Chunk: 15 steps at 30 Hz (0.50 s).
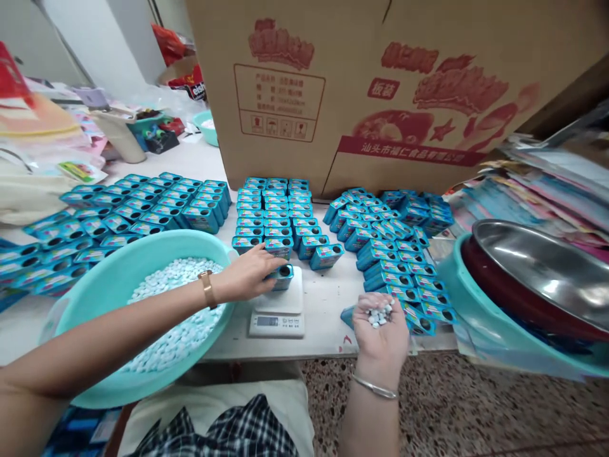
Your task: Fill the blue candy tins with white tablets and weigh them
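My left hand reaches over the digital kitchen scale, its fingers around a small blue box with a dark round hole on top. That box rests on the scale's white plate. Palm up, my right hand is cupped around a small heap of pale candies. Under my left forearm stands a large turquoise basin, which holds many more of the same pale candies. The scale's display digits are too blurred to read.
Rows of blue boxes stand behind the scale, with more at left and right. A large cardboard carton walls off the back. At right, a metal bowl sits in nested basins. The table's front edge is close.
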Each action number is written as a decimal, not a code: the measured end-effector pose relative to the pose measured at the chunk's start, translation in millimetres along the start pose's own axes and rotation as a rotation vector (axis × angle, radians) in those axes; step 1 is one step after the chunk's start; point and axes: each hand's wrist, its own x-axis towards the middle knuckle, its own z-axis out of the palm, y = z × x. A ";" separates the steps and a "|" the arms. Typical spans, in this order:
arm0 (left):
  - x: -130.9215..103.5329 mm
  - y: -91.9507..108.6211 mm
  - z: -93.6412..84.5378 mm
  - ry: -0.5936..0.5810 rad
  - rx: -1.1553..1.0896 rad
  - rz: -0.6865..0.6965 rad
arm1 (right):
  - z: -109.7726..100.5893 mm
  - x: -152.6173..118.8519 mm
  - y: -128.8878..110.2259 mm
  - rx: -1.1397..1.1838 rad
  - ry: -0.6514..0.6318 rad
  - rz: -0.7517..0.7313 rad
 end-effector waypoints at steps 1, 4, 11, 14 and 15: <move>-2.4 -1.2 3.0 0.024 -0.030 -0.016 | 0.5 1.0 4.8 -0.012 0.004 0.016; -13.8 -4.9 6.1 0.139 -0.127 -0.072 | 0.6 4.1 14.6 -0.054 0.021 0.034; -41.3 -13.7 0.5 0.447 -0.406 -0.252 | -2.8 17.6 27.1 -0.172 -0.031 0.038; -40.5 -14.8 8.2 0.504 -0.578 -0.277 | 0.8 23.6 36.7 -0.176 -0.055 0.086; -39.4 -14.5 12.3 0.522 -0.646 -0.283 | 2.4 25.1 39.9 -0.175 -0.056 0.101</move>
